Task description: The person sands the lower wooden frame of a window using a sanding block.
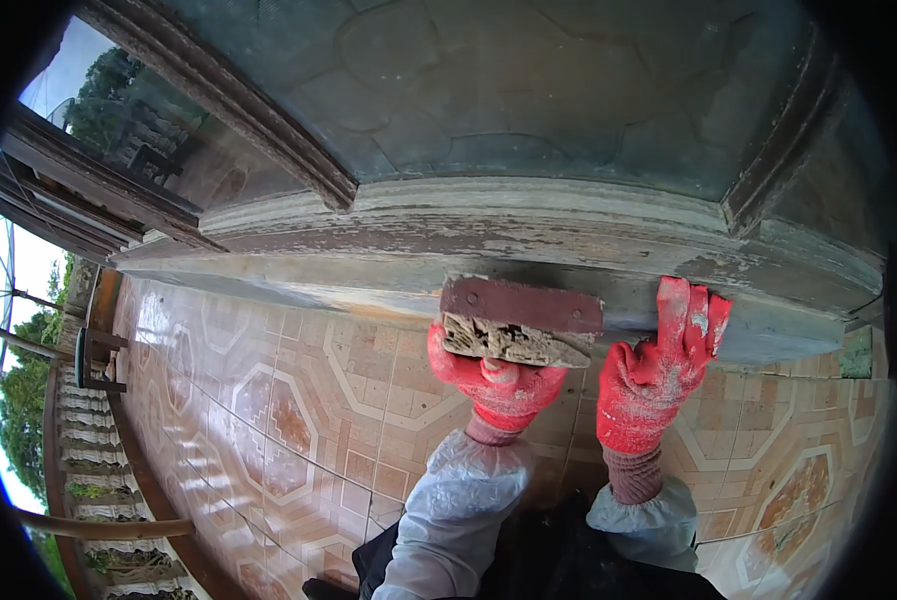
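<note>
My left hand [513, 395], in a red work glove with pale smears, grips a worn tool from below. The tool is a block of rough, pitted wood [518, 343] joined to a flat dark-red plate [528, 304] with two round fastener marks; its exact kind is unclear. The plate's upper edge is close to the pale wall strip [398, 280] under a window sill; contact cannot be made out. To the right, my right hand [658, 375], gloved alike, has its fingers stretched upward against or just before that strip. I see nothing in it.
Above the hands runs a weathered wooden sill [528, 230] with peeling paint, under a textured glass pane [548, 80]. Patterned tiles [268, 420] cover the floor. At the left stand a balustrade [88, 430] and a small dark bench [98, 358].
</note>
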`<state>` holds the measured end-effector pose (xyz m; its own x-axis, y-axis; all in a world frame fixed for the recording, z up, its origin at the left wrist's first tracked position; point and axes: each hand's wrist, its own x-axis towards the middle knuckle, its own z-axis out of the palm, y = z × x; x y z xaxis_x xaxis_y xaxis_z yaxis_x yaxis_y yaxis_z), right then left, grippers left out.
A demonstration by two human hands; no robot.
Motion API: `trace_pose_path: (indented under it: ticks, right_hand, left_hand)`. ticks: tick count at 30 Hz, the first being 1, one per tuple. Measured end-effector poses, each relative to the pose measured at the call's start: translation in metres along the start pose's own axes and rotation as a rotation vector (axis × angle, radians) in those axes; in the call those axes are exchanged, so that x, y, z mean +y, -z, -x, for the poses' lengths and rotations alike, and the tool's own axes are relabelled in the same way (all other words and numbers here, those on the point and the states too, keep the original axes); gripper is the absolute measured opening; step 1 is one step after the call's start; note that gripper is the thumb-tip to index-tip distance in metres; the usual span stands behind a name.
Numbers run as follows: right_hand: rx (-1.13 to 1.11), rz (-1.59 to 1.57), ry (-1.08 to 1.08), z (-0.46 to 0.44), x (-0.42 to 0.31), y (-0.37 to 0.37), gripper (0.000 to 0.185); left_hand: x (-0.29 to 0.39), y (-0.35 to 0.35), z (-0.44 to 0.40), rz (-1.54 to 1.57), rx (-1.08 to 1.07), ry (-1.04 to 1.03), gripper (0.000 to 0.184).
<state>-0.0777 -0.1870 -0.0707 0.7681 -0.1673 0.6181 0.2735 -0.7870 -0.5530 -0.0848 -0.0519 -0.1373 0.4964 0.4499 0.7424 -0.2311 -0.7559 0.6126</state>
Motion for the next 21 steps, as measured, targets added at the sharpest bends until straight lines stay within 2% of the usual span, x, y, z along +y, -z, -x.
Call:
trace_pose_path:
  ticks: [1,3,4,6,8,11,12,13,15,16,17,18,19,20,21]
  right_hand:
    - [0.011,0.014,0.014,-0.002,0.0,-0.001,0.074]
    - [0.027,0.039,0.037,-0.004,0.0,-0.001,0.074]
    - [0.034,0.069,0.056,-0.004,0.002,-0.001,0.073]
    - [0.04,0.05,0.034,-0.006,0.0,-0.001,0.069]
    - [0.026,0.049,0.006,0.001,0.002,0.003,0.065]
    - [0.065,0.093,0.07,0.025,0.002,0.005,0.064]
    - [-0.081,-0.076,0.116,0.036,-0.002,-0.001,0.064]
    - [-0.224,-0.247,0.156,0.045,-0.008,-0.011,0.066]
    - [-0.281,-0.237,0.183,0.058,-0.021,-0.034,0.077]
    - [-0.258,-0.223,0.153,0.059,-0.032,-0.035,0.077]
    - [-0.29,-0.504,-0.055,0.056,-0.042,-0.037,0.08]
    - [-0.309,-0.787,-0.252,0.053,-0.051,-0.038,0.083]
    - [-0.28,-0.773,-0.257,0.056,-0.058,-0.047,0.083]
    - [-0.025,-0.549,-0.14,0.062,-0.062,-0.061,0.085]
    - [0.044,-0.542,-0.216,0.056,-0.072,-0.058,0.086]
  left_hand:
    - [-0.013,-0.007,0.005,0.028,0.061,-0.037,0.095]
    - [-0.058,-0.003,0.027,-0.022,0.003,-0.181,0.1]
    - [-0.067,0.002,0.027,0.08,-0.136,0.031,0.104]
    - [-0.064,0.006,0.024,0.184,-0.288,0.239,0.109]
    - [-0.025,0.002,0.015,-0.275,0.003,-0.115,0.118]
    - [0.023,0.009,-0.011,-0.294,-0.001,-0.115,0.123]
    - [0.021,0.01,-0.008,-0.154,-0.006,-0.083,0.103]
    - [0.02,0.019,-0.01,-0.136,-0.009,-0.095,0.103]
    - [0.019,0.039,-0.022,0.049,-0.173,-0.146,0.077]
    - [0.023,0.044,-0.027,0.105,-0.229,-0.169,0.068]
    - [0.029,0.052,-0.03,0.128,-0.255,-0.185,0.068]
    - [0.033,0.061,-0.032,0.13,-0.367,-0.134,0.067]
    - [0.038,0.067,-0.032,0.131,-0.474,-0.084,0.067]
    - [0.042,0.071,-0.032,0.107,-0.464,-0.084,0.061]
    - [0.044,0.073,-0.033,0.13,-0.473,-0.098,0.061]
